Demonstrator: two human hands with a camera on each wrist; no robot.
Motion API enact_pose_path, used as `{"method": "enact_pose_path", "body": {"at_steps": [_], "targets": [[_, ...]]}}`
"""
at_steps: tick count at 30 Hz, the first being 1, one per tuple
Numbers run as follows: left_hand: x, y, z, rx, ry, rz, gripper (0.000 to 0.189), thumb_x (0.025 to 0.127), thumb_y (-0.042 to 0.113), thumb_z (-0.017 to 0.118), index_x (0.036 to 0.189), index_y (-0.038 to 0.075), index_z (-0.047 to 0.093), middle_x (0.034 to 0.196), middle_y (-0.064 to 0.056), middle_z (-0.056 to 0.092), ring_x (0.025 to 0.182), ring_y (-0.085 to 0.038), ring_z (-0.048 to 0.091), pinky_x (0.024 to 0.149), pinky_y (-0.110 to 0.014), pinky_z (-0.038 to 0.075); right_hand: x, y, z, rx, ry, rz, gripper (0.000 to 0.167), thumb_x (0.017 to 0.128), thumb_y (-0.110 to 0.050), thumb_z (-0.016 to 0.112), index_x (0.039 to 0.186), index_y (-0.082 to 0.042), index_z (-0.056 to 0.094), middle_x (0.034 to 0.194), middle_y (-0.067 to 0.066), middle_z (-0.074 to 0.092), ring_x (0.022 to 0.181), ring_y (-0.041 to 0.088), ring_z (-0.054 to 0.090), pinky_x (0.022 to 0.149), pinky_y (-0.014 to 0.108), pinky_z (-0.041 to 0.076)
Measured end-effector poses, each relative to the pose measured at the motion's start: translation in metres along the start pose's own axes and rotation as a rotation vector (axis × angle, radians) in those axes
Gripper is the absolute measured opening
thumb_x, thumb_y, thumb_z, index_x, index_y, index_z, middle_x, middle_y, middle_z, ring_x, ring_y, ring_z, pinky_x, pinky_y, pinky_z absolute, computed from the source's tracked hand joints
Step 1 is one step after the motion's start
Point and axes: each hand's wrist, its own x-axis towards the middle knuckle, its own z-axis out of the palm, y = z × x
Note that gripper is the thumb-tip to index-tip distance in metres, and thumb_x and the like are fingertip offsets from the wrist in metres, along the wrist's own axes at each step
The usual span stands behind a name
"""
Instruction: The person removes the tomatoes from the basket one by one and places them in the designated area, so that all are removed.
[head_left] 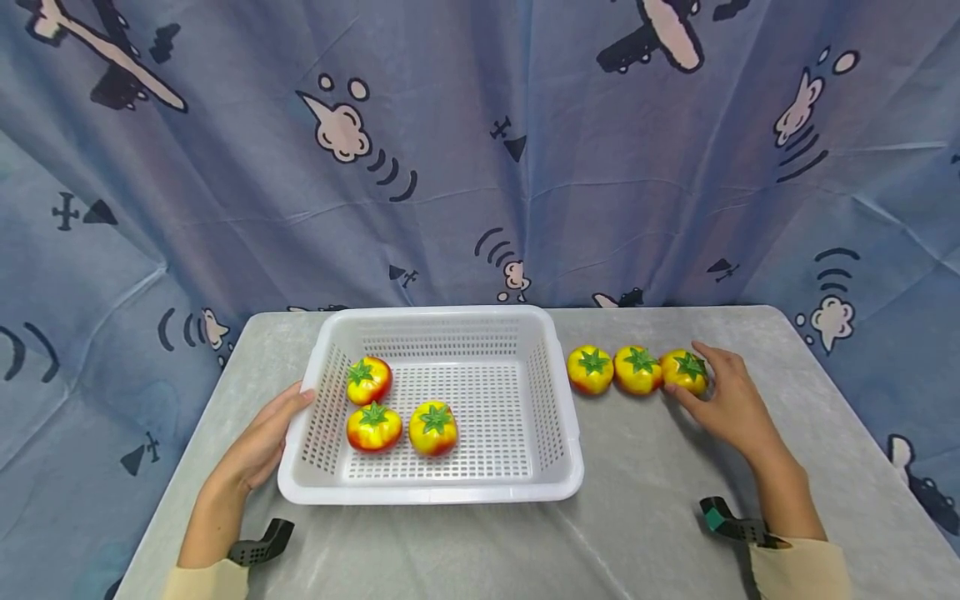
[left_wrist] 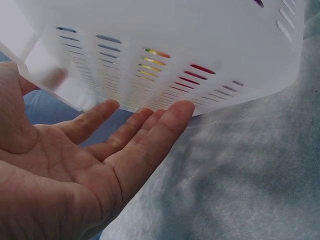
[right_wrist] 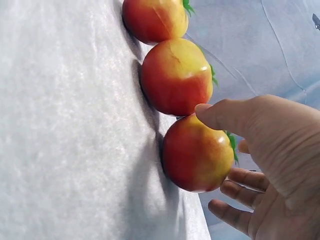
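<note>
My left hand (head_left: 264,435) holds the left side of a white perforated plastic basket (head_left: 431,495). Its thumb lies over the rim, and the other fingers (left_wrist: 167,125) reach along the outer wall in the left wrist view. Inside the basket, toward its left, sit three yellow-red tomatoes with green leafy tops, one of them the front-middle tomato (head_left: 432,429). My right hand (head_left: 731,402) has its thumb and fingers around the rightmost tomato (right_wrist: 197,155) of a row on the table. Its thumb touches that tomato; the far fingertips are partly hidden.
Left of the gripped one, a middle tomato (head_left: 637,371) and another tomato (head_left: 590,370) stand in line beside the basket's right wall. Everything rests on a grey cloth-covered table (head_left: 660,517). A blue patterned curtain (head_left: 465,150) hangs right behind the table's back edge.
</note>
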Motion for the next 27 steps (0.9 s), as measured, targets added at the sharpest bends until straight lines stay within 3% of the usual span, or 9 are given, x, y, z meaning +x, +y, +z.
{"method": "enact_pose_path", "body": {"at_steps": [14, 27], "targets": [[0.000, 0.002, 0.001, 0.007, 0.013, -0.021, 0.074, 0.115, 0.049, 0.034, 0.172, 0.018, -0.002, 0.171, -0.032, 0.024, 0.132, -0.028, 0.062, 0.097, -0.053, 0.062, -0.002, -0.016, -0.011, 0.026, 0.002, 0.018, 0.085, 0.098, -0.030, 0.077, 0.163, 0.001, 0.032, 0.157, 0.044, 0.029, 0.139, 0.065, 0.035, 0.109, 0.083, 0.032], [0.000, 0.002, 0.001, 0.006, 0.015, -0.023, 0.074, 0.115, 0.049, 0.034, 0.172, 0.017, -0.002, 0.170, -0.033, 0.024, 0.132, -0.029, 0.062, 0.097, -0.055, 0.062, -0.007, -0.042, -0.019, 0.034, 0.056, -0.045, 0.078, 0.097, -0.026, 0.078, 0.160, -0.001, 0.040, 0.159, 0.037, 0.035, 0.141, 0.060, 0.036, 0.110, 0.082, 0.032]]}}
